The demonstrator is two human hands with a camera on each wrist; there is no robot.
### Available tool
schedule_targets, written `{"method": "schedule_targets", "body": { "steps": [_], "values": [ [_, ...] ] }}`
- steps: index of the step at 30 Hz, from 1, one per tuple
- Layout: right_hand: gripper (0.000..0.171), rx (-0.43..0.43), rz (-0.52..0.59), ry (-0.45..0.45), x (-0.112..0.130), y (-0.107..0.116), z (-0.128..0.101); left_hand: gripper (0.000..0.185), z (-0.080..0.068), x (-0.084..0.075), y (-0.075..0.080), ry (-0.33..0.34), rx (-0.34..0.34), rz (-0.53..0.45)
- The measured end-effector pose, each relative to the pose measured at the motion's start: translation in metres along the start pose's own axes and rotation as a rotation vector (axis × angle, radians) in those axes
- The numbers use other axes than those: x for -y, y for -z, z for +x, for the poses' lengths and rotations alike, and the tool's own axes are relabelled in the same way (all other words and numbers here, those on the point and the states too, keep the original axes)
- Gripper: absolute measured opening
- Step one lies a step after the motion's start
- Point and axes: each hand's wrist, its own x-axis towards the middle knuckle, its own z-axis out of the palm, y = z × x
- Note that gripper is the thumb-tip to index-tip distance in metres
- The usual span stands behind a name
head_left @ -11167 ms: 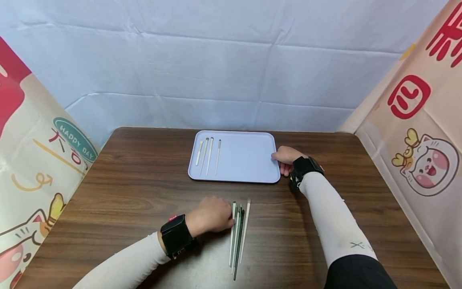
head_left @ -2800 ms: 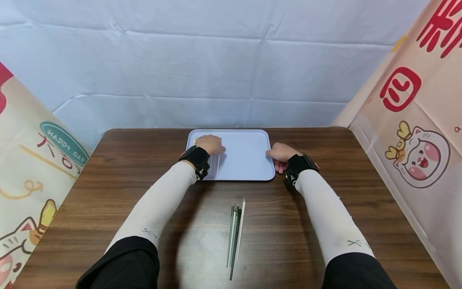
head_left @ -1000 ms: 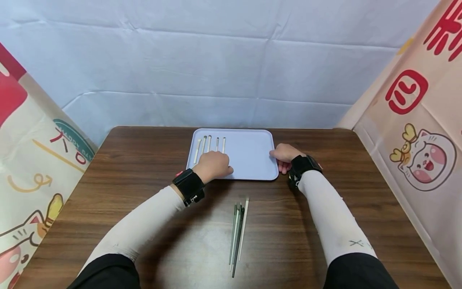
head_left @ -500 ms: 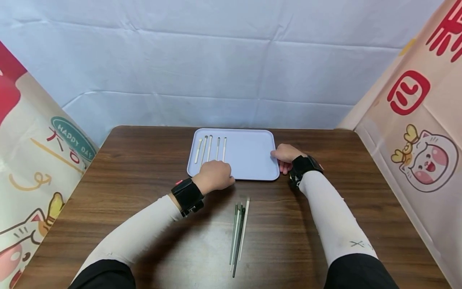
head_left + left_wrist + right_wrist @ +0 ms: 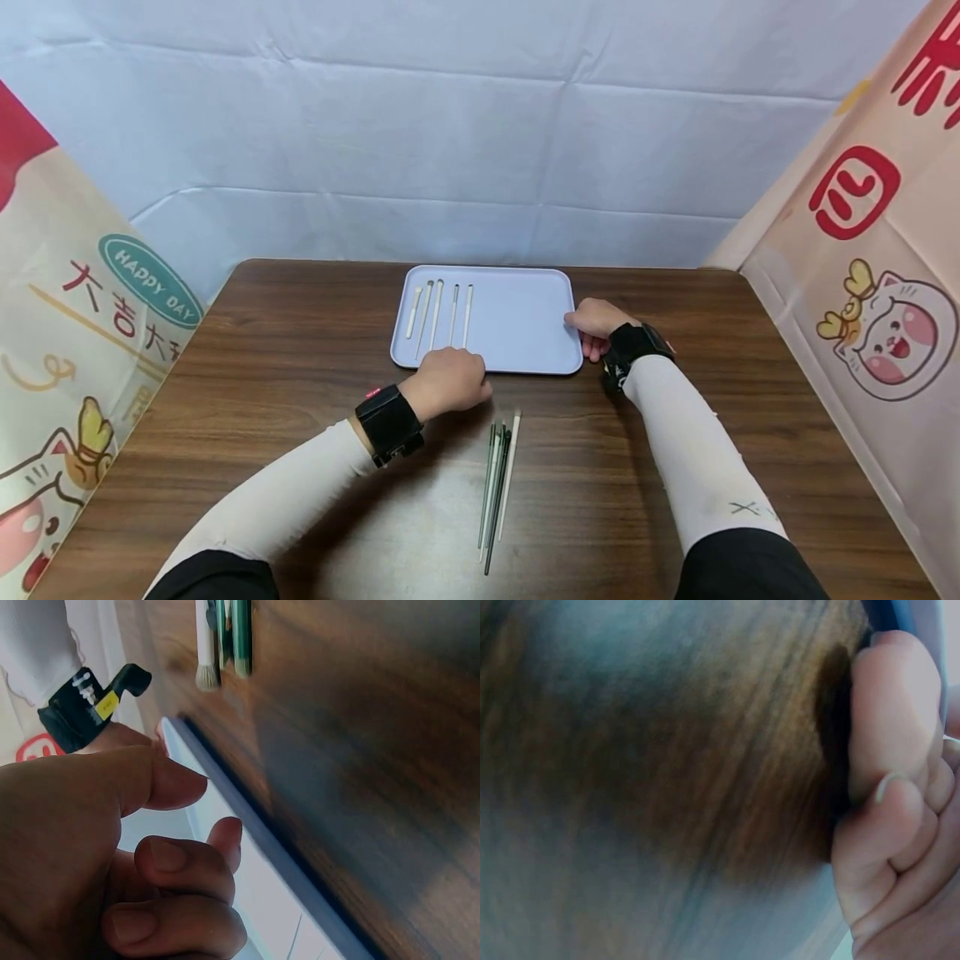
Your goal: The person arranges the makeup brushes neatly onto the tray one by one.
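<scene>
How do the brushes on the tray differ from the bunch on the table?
Spacing: the tray brushes lie apart in a row, while the table bunch is mostly packed close. Colour: the tray brushes look pale; the table bunch mixes dark green handles with pale ones. Support: the tray brushes rest on the tray, the table bunch on the wooden table. Shared: both lie lengthwise, roughly toward the far edge.

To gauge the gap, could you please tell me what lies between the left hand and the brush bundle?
Only bare tabletop separates the left hand from the brush bundle, as the head view shows.
</scene>
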Motion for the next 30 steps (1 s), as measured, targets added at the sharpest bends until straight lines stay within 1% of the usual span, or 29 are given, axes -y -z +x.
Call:
{"method": "schedule_targets", "body": {
  "steps": [5,10,13,17,19,26,30],
  "values": [
    [0.052,-0.012,0.004,-0.011,-0.001,-0.001,-0.001,0.041,-0.006,-0.004,-0.002,-0.026,0.002,0.001],
    [0.051,-0.017,-0.008,0.002,-0.002,-0.002,-0.002,0.043,-0.014,-0.01,-0.004,-0.057,0.003,0.002],
    [0.05,-0.017,-0.008,0.014,-0.002,-0.002,-0.001,0.047,-0.018,-0.013,-0.007,-0.068,0.02,0.009],
    [0.051,-0.009,0.0,0.016,-0.003,-0.001,0.001,0.05,-0.022,-0.014,-0.012,-0.073,0.046,0.018],
    [0.051,-0.009,0.0,0.012,-0.003,-0.001,0.001,0.05,-0.023,-0.015,-0.014,-0.075,0.048,0.019],
    [0.051,-0.012,-0.005,0.014,-0.003,0.0,0.004,0.047,-0.028,-0.017,-0.024,-0.103,0.028,0.023],
    [0.051,-0.013,-0.007,0.013,-0.003,0.0,0.005,0.045,-0.029,-0.021,-0.026,-0.083,0.054,0.042]
  ]
}}
